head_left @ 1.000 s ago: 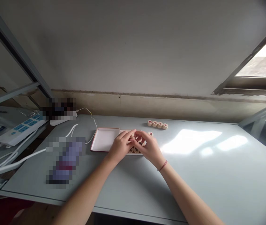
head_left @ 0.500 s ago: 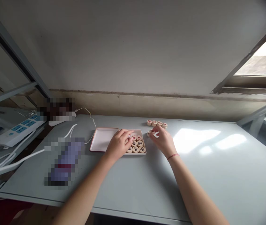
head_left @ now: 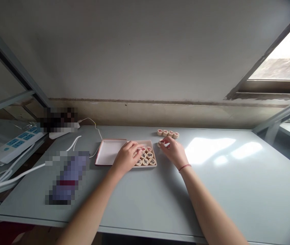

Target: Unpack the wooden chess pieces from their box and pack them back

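My right hand [head_left: 172, 150] pinches a wooden xiangqi piece [head_left: 161, 143] between its fingertips, just right of the tray. My left hand [head_left: 126, 158] lies over the left side of a shallow box tray [head_left: 155, 154], its fingertips on or beside a red-marked piece [head_left: 137, 151]. Several round pieces [head_left: 145, 157] with red or black characters sit packed in the tray. Behind my right hand, several more pieces [head_left: 167, 133] stand in a short row on the table. A white open box half [head_left: 108, 152] with a red rim adjoins the tray's left side.
The pale grey table [head_left: 216, 190] meets a wall at the back. A pixelated object [head_left: 66, 178] lies to my left. White cables run to a blue-socketed power strip [head_left: 14, 146] at far left. A window [head_left: 280, 68] is at upper right.
My right hand has moved right, away from the tray, and closed on a loose piece. My left hand stays over the tray's left side. The tray now shows more pieces than a second ago.
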Motion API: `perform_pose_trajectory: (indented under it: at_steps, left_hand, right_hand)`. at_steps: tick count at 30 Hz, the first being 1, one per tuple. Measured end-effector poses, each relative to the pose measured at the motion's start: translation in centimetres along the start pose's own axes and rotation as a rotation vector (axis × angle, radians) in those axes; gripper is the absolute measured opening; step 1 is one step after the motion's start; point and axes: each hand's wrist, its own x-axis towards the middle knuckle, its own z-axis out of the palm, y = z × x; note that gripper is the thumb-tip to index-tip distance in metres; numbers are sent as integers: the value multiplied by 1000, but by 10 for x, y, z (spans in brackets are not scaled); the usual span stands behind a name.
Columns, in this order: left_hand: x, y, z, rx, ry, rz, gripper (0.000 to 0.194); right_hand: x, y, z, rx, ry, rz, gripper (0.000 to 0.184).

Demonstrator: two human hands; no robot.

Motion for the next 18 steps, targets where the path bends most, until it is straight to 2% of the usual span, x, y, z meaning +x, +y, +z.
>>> perform_pose_trajectory:
  at_steps: [13, 18]
  left_hand:
    - [1, 2, 0, 5, -22, -4, 20]
    - [0, 0, 2, 1, -23, -8, 20]
  right_hand:
    - [-2, 4, 6, -78, 29, -127, 7]
    - [7, 8, 17, -25, 137, -133, 9]
